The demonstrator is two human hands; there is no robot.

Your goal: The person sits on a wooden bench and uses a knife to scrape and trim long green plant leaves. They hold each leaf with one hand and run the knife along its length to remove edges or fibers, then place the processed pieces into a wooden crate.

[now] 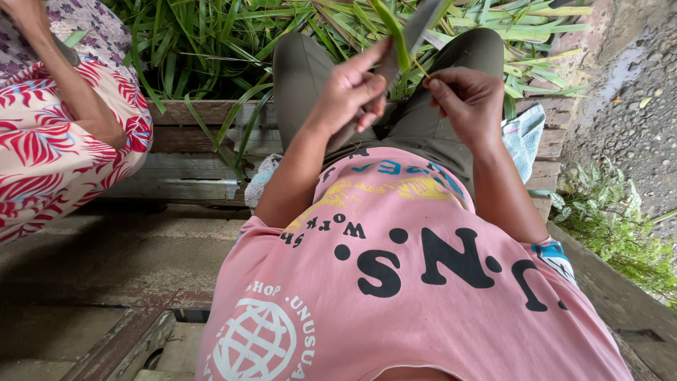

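Shirt: my pink printed T-shirt [423, 282] fills the near view, with my olive trousers [310, 77] running out past it to the knees.
Left hand: my left hand [349, 92] is closed around a knife [412, 32]; the thumb points up along the dull grey blade, and the handle end shows below my palm.
Right hand: my right hand [469, 99] is closed too, fingertips pinching the thin yellowish rib [421, 68] of a long green leaf [395, 35].
Leaf position: held up over my lap between both hands, it lies against the blade, its tip leaving the top of the view.
Doing it well: I judge the blade should lie flat to the leaf and move away from my thumb, while the right hand keeps the rib taut so the green strips off cleanly, not torn.
Risk: my left thumb sits close to the edge; a slip along the slick leaf could catch it.
Leaf pile: a heap of green leaves [197, 49] lies beyond my knees on a weathered wooden pallet [190, 113].
Beside me: at my left a person in red-and-white patterned cloth [49, 141] sits close, forearm down.
Right side: a pale blue cloth [525, 137] lies on the planks, and wet gravel ground [635, 92] is beyond.
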